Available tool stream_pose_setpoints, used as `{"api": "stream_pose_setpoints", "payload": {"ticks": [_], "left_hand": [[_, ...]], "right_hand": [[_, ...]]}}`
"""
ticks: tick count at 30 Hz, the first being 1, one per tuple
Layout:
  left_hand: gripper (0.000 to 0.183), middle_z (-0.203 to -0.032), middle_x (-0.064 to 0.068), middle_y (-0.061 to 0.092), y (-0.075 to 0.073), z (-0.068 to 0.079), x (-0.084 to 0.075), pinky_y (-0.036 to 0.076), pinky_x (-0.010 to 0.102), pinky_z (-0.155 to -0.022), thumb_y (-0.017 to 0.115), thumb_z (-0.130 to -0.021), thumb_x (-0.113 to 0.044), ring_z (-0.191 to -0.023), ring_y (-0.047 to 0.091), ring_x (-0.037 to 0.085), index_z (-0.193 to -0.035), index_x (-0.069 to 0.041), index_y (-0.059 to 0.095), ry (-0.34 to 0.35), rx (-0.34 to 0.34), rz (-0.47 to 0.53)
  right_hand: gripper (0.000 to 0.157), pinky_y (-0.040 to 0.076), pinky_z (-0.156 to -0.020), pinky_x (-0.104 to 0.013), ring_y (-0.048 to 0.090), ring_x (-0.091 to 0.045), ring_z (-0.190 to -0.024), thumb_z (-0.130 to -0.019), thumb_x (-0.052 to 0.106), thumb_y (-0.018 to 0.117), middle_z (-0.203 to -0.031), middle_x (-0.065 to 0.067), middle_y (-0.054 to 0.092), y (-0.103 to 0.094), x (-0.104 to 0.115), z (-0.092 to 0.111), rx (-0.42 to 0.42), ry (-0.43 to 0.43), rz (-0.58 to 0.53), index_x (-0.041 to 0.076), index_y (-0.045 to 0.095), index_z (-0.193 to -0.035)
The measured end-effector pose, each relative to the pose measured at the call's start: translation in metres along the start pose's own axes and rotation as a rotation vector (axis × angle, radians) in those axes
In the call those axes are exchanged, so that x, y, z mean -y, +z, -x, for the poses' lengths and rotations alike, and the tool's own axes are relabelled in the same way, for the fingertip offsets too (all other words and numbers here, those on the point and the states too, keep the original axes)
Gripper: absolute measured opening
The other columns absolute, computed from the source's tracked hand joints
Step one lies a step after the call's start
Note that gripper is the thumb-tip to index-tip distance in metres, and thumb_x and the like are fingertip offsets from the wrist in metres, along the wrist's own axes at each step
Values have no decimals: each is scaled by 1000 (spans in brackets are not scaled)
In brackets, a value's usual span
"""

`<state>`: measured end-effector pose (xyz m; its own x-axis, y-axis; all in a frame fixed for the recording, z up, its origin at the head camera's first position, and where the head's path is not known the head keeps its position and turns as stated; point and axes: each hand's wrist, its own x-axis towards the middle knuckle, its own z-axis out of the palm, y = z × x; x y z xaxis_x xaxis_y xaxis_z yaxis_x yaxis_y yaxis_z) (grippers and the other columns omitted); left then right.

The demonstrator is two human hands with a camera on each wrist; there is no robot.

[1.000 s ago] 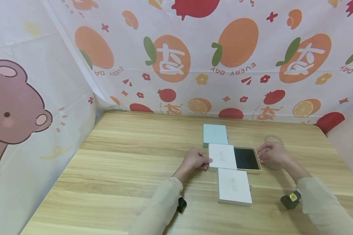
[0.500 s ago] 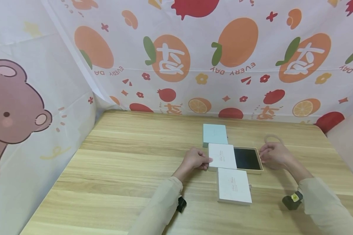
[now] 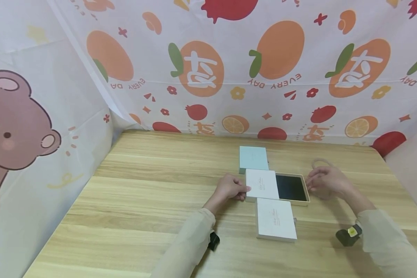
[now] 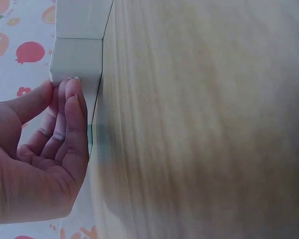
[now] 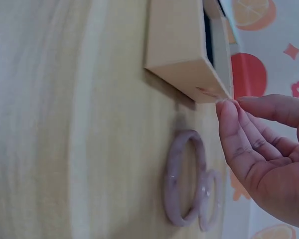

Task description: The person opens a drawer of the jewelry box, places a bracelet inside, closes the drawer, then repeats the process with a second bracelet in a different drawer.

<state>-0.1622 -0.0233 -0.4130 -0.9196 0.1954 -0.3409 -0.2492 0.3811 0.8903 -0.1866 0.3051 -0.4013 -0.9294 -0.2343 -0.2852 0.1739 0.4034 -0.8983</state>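
My left hand [image 3: 230,188] grips the left end of a white box [image 3: 261,184] with pink lettering, thumb above and fingers below. Out of its right side stands a cream drawer [image 5: 177,82] with a black lining [image 3: 291,187]. At the drawer's front, the thumb and fingertips of my right hand [image 3: 328,181] pinch the end of a small pinkish pull tab [image 5: 208,92]. Below that hand, in the right wrist view, a mottled pink-purple bangle [image 5: 171,184] and a paler bangle [image 5: 220,196] lie side by side on the table.
A light blue box [image 3: 253,158] lies behind the white box. Another white box [image 3: 276,220] lies in front, with a small tab on its right side. All rest on a wood-grain table [image 3: 142,193]. A fruit-print cloth [image 3: 201,73] hangs along the back edge.
The drawer has slid very slightly right over the first half second. My right wrist and forearm have shifted a little right; the left hand holds its place.
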Motion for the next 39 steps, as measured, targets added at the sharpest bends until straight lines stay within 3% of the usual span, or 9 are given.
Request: {"api": "stream_pose_setpoints", "payload": {"ticks": [5,8,12,15,17,21,23,28,39], "left_hand": [[19,-59,10,64,0,0,-1,54,27,-53,73,-77,-10,-49,58,12,-65,2,64,-3,-5,-5],[19,-59,10,64,0,0,-1,54,26,-53,73,-77,-9,-49,58,12,-65,2,64,-4,-3,-6],[19,-58,9,63,0,0,-1,54,26,-52,73,-77,-10,-48,58,12,-64,1,65,3,0,-19],[20,-57,8,63,-1,0,-1,53,25,-51,73,-78,-11,-48,58,12,-63,1,65,9,1,-28],[20,-57,8,63,-1,0,-1,53,25,-50,73,-78,-11,-48,58,12,-63,1,65,14,3,-31],[21,-58,8,63,-1,0,0,53,26,-51,72,-78,-11,-49,58,12,-63,1,64,19,6,-26],[21,-58,9,64,-1,0,0,54,26,-51,72,-78,-11,-49,59,12,-63,1,64,19,6,-23],[20,-59,9,64,-1,0,0,54,26,-52,73,-78,-11,-49,59,13,-63,1,64,17,5,-19],[18,-59,9,64,-1,0,1,54,27,-52,72,-78,-10,-51,61,14,-65,0,64,20,8,-13]], "right_hand": [[37,52,-71,-23,65,-14,-79,-86,2,57,-88,-12,68,-14,3,6,-41,-45,100,-19,43,-113],[27,53,-71,-24,65,-12,-79,-90,1,52,-86,-7,69,-23,1,7,-39,-80,2,-18,46,-109],[11,54,-71,-26,66,-13,-79,-92,0,50,-84,-4,69,-32,-4,9,-42,-102,-150,-5,51,-102],[13,54,-70,-24,66,-12,-79,-92,2,51,-83,-2,69,-36,-9,12,-73,-83,-187,0,47,-104],[22,54,-70,-23,66,-11,-79,-91,3,53,-83,-1,69,-38,-14,13,-97,-65,-195,-6,43,-109],[51,52,-68,-19,63,-4,-77,-88,7,61,-81,7,68,-39,-22,17,-163,-46,-90,-16,33,-122],[56,52,-67,-19,63,-4,-76,-86,6,62,-80,7,68,-40,-25,18,-183,-48,-84,-19,29,-124],[47,54,-65,-24,65,-9,-71,-87,-1,59,-76,4,67,-41,-33,18,-195,-51,-172,-21,29,-118],[46,55,-66,-25,64,-9,-69,-86,-4,57,-74,5,65,-38,-39,16,-191,-39,-117,-25,29,-116]]}}
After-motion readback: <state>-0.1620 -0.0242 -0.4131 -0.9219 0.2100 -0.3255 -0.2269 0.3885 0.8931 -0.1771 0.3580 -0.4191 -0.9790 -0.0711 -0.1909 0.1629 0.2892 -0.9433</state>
